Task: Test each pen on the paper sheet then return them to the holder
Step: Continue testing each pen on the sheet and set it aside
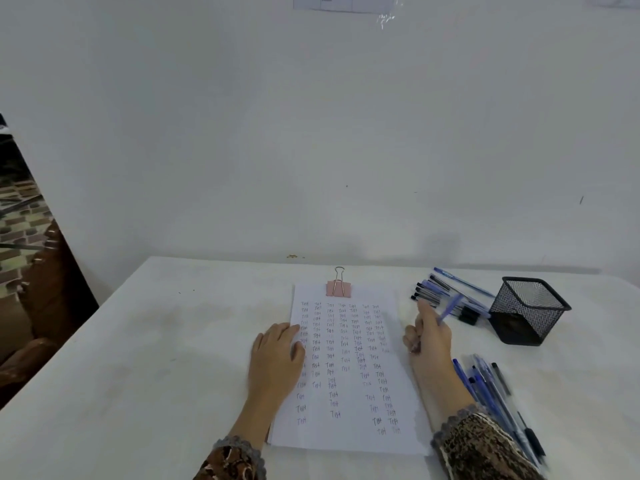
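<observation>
Head view: a white paper sheet (349, 386) lies lengthwise on the white worktop (156, 358), straight in front of the person. A pink binder clip (338, 287) grips its far edge. The sheet is covered in columns of one short handwritten word, which reads as "Test", repeated in blue, black and purplish ink. The columns are dense near the clip and thinner toward the near edge. A printed notice (343, 2) is taped high on the wall, and its text is too small to read.

The left hand (277, 355) lies palm down with its fingers straight and together. It presses on the left margin of the sheet, with the forearm running back to a patterned sleeve (230, 459). The right hand (429, 336) is just beside the sheet's right edge. Its fingers are curled round a blue pen (450, 308), which slants up and to the right and is blurred.

A bundle of pens (438, 291) lies on the worktop beyond the right hand, its caps pointing left. A black mesh holder (530, 308) stands just to the right of this bundle. More pens (491, 393), mostly blue with a few black, lie in a second heap beside the right forearm, near the holder's front.
</observation>
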